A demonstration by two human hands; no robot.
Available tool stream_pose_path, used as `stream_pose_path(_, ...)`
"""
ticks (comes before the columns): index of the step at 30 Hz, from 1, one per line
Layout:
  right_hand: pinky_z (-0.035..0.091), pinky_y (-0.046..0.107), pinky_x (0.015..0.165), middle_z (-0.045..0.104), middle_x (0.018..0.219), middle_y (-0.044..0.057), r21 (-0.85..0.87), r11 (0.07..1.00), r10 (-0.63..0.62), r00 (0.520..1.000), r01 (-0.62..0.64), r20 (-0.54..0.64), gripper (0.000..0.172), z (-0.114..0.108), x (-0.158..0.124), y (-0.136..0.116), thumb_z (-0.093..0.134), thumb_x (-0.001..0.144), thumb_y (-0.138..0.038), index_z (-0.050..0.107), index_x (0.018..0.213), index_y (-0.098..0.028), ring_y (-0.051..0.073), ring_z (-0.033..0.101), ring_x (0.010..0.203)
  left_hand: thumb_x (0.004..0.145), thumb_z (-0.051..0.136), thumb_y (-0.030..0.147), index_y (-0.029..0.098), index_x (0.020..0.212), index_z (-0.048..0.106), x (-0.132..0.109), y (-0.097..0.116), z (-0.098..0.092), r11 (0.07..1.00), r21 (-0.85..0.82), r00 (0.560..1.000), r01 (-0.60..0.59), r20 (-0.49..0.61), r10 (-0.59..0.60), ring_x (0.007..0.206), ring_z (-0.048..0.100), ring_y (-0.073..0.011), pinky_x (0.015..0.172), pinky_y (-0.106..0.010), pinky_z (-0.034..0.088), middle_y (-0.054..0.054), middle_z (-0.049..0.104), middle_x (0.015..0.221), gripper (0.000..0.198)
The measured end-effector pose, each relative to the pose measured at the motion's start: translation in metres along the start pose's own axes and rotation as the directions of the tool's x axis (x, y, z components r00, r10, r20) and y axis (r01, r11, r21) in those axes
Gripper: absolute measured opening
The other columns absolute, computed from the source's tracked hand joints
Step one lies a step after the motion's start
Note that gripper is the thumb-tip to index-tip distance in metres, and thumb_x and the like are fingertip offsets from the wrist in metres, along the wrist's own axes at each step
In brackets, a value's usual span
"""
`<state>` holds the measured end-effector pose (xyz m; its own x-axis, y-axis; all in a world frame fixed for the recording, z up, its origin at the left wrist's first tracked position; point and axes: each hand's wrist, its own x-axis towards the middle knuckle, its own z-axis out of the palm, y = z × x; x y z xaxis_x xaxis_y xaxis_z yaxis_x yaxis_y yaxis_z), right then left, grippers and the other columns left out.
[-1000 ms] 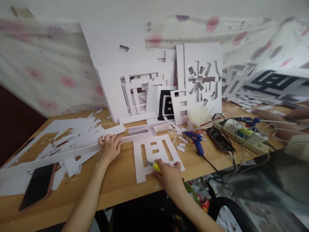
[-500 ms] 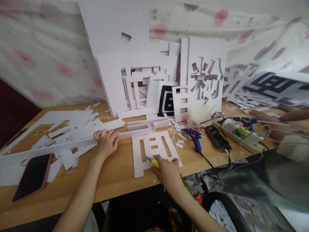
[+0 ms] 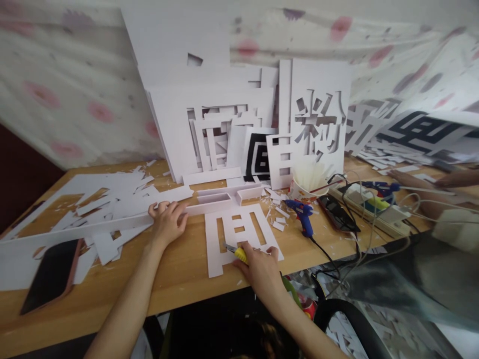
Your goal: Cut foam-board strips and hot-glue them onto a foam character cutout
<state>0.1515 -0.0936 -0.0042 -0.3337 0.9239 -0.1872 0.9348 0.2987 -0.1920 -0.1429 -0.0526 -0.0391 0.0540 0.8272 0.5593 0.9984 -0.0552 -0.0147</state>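
A white foam-board character cut-out point(image 3: 239, 238) lies flat on the wooden table point(image 3: 187, 279) in front of me. My right hand point(image 3: 260, 268) rests on its lower edge, closed round a yellow utility knife point(image 3: 236, 252) whose blade points left. My left hand point(image 3: 168, 221) lies further left, fingers curled over the end of a long white foam strip point(image 3: 93, 230) that runs leftward. Behind the cut-out lie white foam channel pieces point(image 3: 224, 197).
Foam boards with cut-out characters point(image 3: 239, 124) lean on the back wall. A blue glue gun point(image 3: 304, 215), a cup of glue sticks point(image 3: 309, 182), a power strip point(image 3: 377, 207) and cables lie right. A dark phone point(image 3: 50, 274) lies left among scraps. Another person's arm point(image 3: 430, 192) is at right.
The view has shifted slightly; both hands stay nearly where they were, the right on the knife, the left on the strip.
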Motion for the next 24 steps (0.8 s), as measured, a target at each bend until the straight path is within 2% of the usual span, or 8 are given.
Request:
stream_pose_path(4, 0.031, 0.046, 0.091, 0.077, 0.088, 0.009, -0.01, 1.0, 0.003, 1.0, -0.003, 0.005, 0.032, -0.0004, -0.0005, 0.0, 0.059, 0.094, -0.046, 0.06, 0.118, -0.024, 0.028, 0.071, 0.083, 0.092, 0.056, 0.04, 0.022, 0.108, 0.071, -0.0001, 0.0001, 0.0026, 1.0, -0.007, 1.0, 0.029, 0.004, -0.029, 0.101, 0.053, -0.0336, 0.096, -0.054, 0.022, -0.009, 0.072, 0.093, 0.028)
stream_pose_path(14, 0.029, 0.044, 0.091, 0.076, 0.087, 0.009, -0.016, 1.0, -0.019, 1.0, 0.019, -0.017, 0.033, 0.0007, -0.0023, 0.0007, 0.058, 0.095, -0.044, 0.058, 0.121, -0.024, 0.027, 0.071, 0.084, 0.094, 0.051, 0.038, 0.024, 0.103, 0.072, 0.0034, 0.0026, 0.0002, 0.993, -0.072, 0.994, 0.094, 0.059, -0.09, 0.102, 0.05, -0.0347, 0.096, -0.055, 0.021, -0.011, 0.071, 0.094, 0.026)
stream_pose_path(24, 0.029, 0.044, 0.092, 0.076, 0.089, 0.008, -0.027, 0.999, -0.023, 1.0, 0.022, -0.021, 0.033, 0.0024, -0.0024, 0.0008, 0.057, 0.096, -0.045, 0.058, 0.121, -0.023, 0.027, 0.071, 0.086, 0.095, 0.049, 0.039, 0.024, 0.103, 0.072, 0.005, 0.0027, 0.0014, 0.99, -0.099, 0.992, 0.104, 0.082, -0.096, 0.104, 0.049, -0.0346, 0.096, -0.055, 0.019, -0.011, 0.071, 0.093, 0.029)
